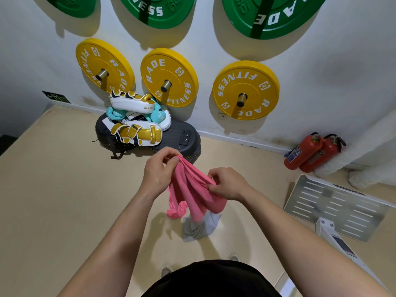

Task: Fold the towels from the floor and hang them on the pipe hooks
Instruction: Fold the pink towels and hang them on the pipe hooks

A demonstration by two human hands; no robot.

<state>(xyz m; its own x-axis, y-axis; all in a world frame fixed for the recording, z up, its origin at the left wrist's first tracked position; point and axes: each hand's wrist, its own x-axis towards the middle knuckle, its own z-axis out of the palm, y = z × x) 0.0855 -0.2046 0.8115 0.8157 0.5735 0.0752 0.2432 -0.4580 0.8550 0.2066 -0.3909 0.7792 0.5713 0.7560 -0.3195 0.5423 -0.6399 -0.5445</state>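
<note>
One towel in hand, nothing folded or hung yet.
The fingers (171,161) of the left hand (159,171) pinch the top of the pink towel (192,189), and those (212,179) of the right hand (228,184) pinch an edge lower down, so both are clamped on cloth. It hangs bunched between them, clear of the floor (53,189). From my remote seat I judge the work barely begun: edges sought, no fold made. A grey towel (196,229) lies crumpled below. I see no pipe hooks, only yellow plates (169,67) on wall pegs (166,85).
</note>
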